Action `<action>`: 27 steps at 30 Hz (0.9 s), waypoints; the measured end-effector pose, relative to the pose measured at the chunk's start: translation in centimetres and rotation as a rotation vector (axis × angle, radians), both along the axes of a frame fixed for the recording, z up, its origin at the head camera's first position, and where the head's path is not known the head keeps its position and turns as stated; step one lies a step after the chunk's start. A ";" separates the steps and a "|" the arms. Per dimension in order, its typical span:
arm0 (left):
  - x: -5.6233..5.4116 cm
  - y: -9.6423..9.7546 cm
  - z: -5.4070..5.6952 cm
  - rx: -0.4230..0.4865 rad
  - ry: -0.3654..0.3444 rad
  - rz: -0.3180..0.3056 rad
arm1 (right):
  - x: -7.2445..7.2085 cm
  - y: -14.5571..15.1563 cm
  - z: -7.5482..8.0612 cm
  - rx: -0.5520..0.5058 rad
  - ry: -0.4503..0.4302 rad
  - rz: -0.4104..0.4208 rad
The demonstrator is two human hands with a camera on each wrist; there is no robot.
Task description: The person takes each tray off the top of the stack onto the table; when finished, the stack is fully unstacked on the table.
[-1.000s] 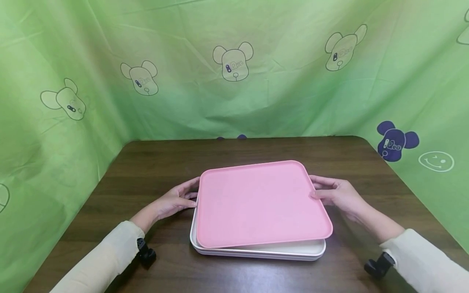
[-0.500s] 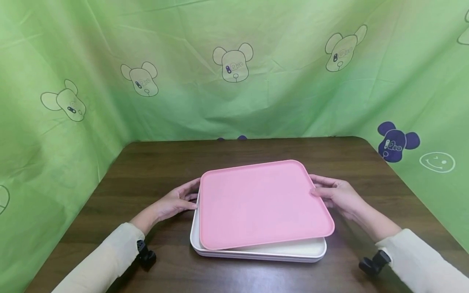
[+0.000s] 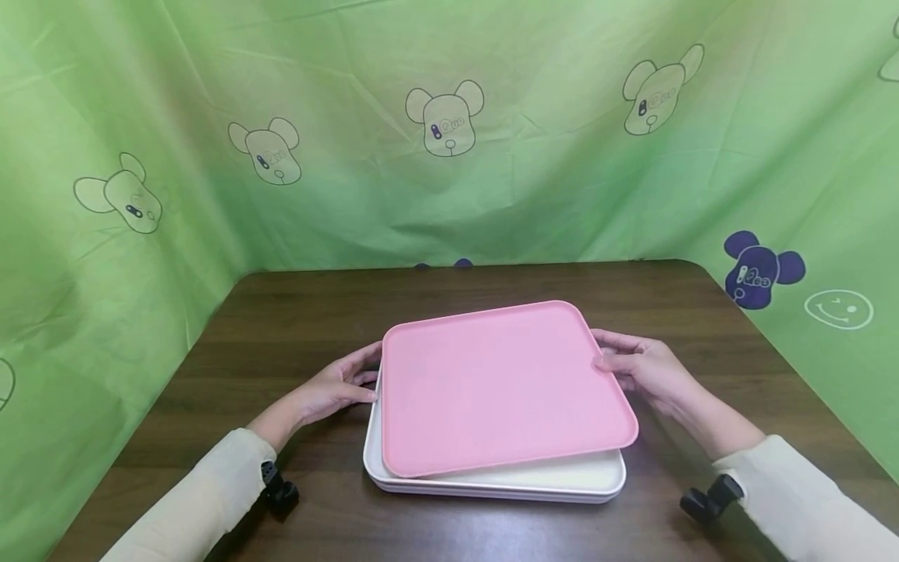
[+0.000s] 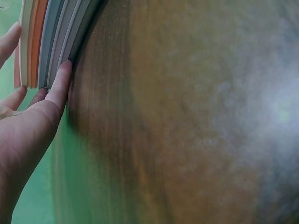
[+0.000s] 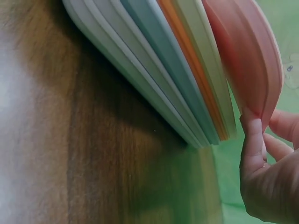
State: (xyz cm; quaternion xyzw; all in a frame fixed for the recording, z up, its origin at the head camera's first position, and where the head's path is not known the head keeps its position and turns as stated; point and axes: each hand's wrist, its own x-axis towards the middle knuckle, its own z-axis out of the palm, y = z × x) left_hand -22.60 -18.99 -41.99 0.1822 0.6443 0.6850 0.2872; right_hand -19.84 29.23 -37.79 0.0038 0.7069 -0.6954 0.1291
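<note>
A pink tray [image 3: 492, 382] lies askew over a stack of trays in the head view, its right side raised. My right hand [image 3: 649, 371] pinches its right edge, thumb on top and fingers beneath. Under it shows a white tray [image 3: 555, 473]. The right wrist view shows a wedge-shaped gap below the pink tray, above edges that include an orange tray [image 5: 198, 77] and a blue-grey tray [image 5: 163, 46]. My left hand [image 3: 330, 389] touches the stack's left side with loosely extended fingers; in the left wrist view one fingertip presses against the lower tray edges [image 4: 70, 39].
The stack stands on a dark brown wooden table [image 3: 316, 304]. A green curtain [image 3: 337, 203] printed with bear heads hangs behind and along both sides. Both wrists carry small black devices, one [image 3: 279, 492] on the left and one [image 3: 711, 499] on the right.
The right side of the pink tray has risen a little with my right hand, baring more of the white tray along the front. My left hand has stayed in place against the stack.
</note>
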 end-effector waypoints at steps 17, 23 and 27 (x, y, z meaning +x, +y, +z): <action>-0.3 -0.2 0.1 -0.014 0.001 0.011 | -3.6 0.5 1.8 -0.215 -0.029 -0.108; -0.8 -0.3 0.2 -0.025 0.024 -0.004 | -6.3 0.2 3.1 -0.254 -0.034 -0.163; -1.1 -0.4 0.2 -0.036 0.028 -0.008 | -8.3 -0.3 3.7 -0.241 -0.028 -0.200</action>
